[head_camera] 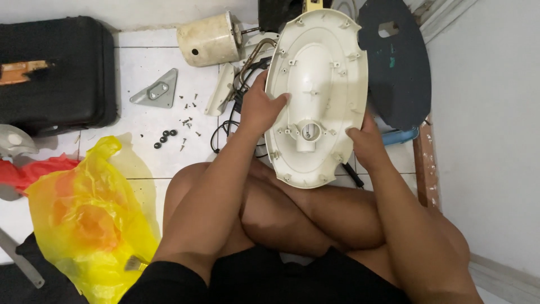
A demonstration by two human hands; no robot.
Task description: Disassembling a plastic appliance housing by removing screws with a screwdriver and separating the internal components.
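Hands grip a cream oval plastic housing (316, 95) above the crossed legs, left hand (260, 107) clamped at nine o'clock, right hand (365, 143) at four; it looks stiff, light, somewhat brittle at the ribs, best held by its rim.

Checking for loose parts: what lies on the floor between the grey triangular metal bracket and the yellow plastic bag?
Head view: small dark screws and black round washers scattered on white tile, between the grey triangular bracket and yellow bag.
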